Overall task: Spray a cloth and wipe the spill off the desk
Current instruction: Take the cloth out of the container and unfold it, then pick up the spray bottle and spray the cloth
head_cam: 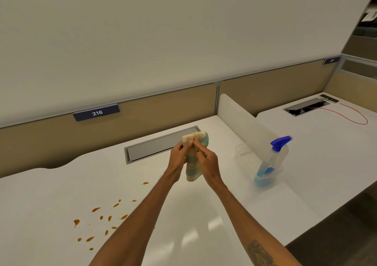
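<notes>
Both forearms are cut off by the lower edge of the view. The middle of the cloth (192,170) is covered by fingers, so its full shape cannot be judged. The second wall sign (331,60), far right, is too blurred to read. The print on the spray bottle (270,163) is too small to make out.

The cloth, striped in pale yellow and teal with a brownish stain near its top edge, is held up above the table (51,194) and hangs down between the two hands. The left hand (178,156) pinches its upper left edge between thumb and fingers. The right hand (208,161) pinches the cloth from the right side, fingertips meeting those of the left.

The spill (76,222), a scatter of orange-brown drops, lies on the table to the lower left, well apart from the cloth and both hands. The spray bottle, clear with a blue trigger head and blue liquid in its lower part, stands upright to the right of the hands, near the end of the white divider (240,116).

The near wall sign (97,113) reads "216".
</notes>
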Motion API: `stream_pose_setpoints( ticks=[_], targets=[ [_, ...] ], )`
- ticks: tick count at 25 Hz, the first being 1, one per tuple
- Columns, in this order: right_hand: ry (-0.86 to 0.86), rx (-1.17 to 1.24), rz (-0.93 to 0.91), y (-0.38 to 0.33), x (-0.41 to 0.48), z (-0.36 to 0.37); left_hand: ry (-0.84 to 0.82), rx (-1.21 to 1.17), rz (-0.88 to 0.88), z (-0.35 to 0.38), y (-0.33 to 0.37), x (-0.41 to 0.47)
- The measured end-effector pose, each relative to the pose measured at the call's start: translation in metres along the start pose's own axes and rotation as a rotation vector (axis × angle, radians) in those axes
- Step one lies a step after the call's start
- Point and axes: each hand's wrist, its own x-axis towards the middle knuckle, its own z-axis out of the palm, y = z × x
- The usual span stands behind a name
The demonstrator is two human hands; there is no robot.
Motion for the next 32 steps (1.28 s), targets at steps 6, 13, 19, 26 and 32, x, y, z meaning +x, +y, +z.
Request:
stream_pose_setpoints(
  ticks=[6, 13, 19, 26, 32],
  targets=[
    [0.282, 0.098, 0.086, 0.020, 0.001, -0.023, 0.061, -0.063, -0.125, -0.001, 0.005, 0.010],
    [0.886, -0.059, 0.331, 0.058, 0.003, -0.099, 0.015, 0.016, -0.138, 0.014, 0.011, 0.027],
    [0.964, -0.130, 0.393, 0.064, 0.029, -0.166, -0.014, 0.057, -0.151, 0.034, 0.004, 0.033],
    [0.830, -0.205, 0.380, 0.066, 0.067, -0.201, -0.014, 0.100, -0.160, 0.044, 0.002, 0.043],
    [0.804, -0.227, 0.319, 0.074, 0.072, -0.204, 0.001, 0.100, -0.164, 0.040, -0.004, 0.046]
  ],
)
